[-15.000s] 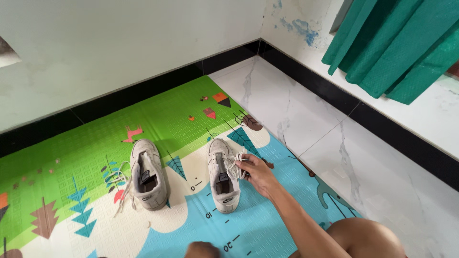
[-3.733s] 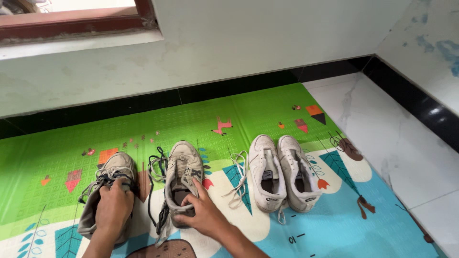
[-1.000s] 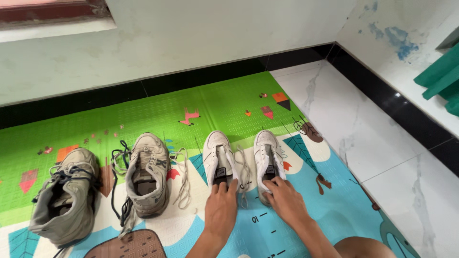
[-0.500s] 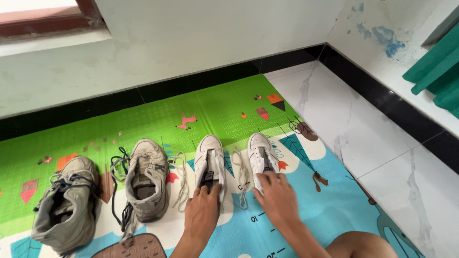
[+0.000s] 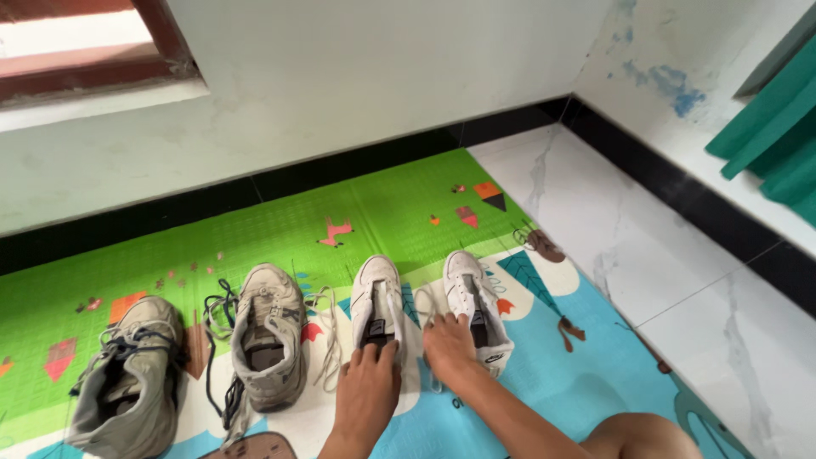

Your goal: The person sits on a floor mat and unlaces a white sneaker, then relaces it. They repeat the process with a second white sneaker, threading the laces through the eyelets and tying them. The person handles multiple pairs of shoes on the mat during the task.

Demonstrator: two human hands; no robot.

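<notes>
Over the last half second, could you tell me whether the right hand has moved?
Yes: the right hand slid left off the heel of the right white shoe.

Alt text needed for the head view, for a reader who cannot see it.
Two bare hands, left hand and right hand, rest on the heels of two white lace-up sneakers on a colourful foam play mat. Two worn grey sneakers sit further left.

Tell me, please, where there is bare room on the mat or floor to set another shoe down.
Bare: marble floor right of the mat, and the green strip between toes and wall. Crowded: the shoe row.
</notes>
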